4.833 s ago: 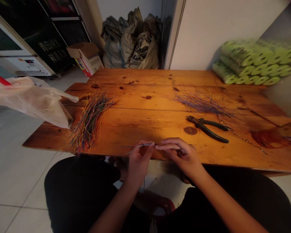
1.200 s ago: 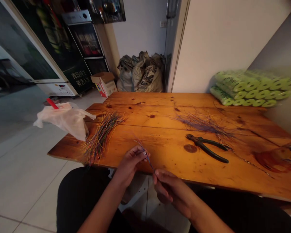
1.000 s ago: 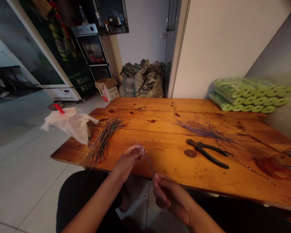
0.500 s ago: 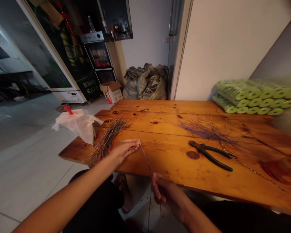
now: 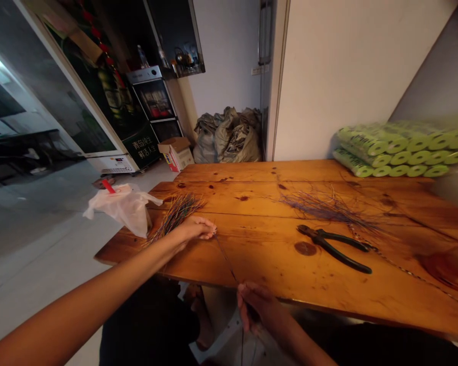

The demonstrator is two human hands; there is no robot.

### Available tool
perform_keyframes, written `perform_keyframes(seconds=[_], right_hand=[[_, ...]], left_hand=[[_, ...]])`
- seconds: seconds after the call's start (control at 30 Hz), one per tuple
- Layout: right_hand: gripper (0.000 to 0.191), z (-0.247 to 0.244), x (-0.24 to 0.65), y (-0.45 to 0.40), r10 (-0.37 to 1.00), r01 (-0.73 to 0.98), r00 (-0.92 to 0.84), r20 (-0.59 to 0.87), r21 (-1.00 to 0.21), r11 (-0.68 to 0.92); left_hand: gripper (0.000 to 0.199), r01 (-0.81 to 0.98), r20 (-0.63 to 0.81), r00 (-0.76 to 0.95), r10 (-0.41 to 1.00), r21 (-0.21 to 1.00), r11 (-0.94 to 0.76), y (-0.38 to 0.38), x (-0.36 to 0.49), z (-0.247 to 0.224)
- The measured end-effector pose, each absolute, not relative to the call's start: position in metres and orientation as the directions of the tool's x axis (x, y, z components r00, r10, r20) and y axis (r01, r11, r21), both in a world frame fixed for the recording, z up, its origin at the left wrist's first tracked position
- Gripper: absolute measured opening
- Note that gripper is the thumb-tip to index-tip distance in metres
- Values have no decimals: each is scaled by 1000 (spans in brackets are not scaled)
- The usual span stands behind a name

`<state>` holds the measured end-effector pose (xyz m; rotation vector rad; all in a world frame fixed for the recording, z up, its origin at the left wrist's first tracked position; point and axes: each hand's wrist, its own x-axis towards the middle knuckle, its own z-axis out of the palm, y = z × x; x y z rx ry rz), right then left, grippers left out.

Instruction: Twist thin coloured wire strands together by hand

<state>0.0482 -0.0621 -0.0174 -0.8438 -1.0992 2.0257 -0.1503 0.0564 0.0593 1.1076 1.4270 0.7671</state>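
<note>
A thin wire is stretched between my two hands over the front edge of the wooden table. My left hand pinches its upper end between the fingertips. Lower down and nearer to me, my right hand is closed on the wire, and loose ends hang below it. Beside my left hand lies a bundle of coloured wires, partly hidden by the forearm. A second, looser bundle of purplish wires is farther right. Pliers with dark green handles lie on the tabletop, jaws pointing left.
A white plastic bag with a red object on top sits at the table's left corner. Green-wrapped paper rolls are stacked at the back right. A twisted cord runs past the pliers. Filled sacks stand behind the table.
My left hand has shifted slightly left, with the wire still taut between both hands. My right hand has dropped slightly. The camera view has tilted a little.
</note>
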Motion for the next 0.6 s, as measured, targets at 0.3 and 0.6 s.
perform_keyframes(seconds=[0.3, 0.6], right_hand=[[44, -22, 55, -53, 836, -298, -520, -177, -879, -371], [41, -18, 57, -51, 820, -458, -534, -208, -744, -487]], left_hand=[[8, -109, -224, -9, 974, 969, 222, 67, -168, 70], [31, -35, -329, 207, 922, 939, 343, 0, -141, 39]])
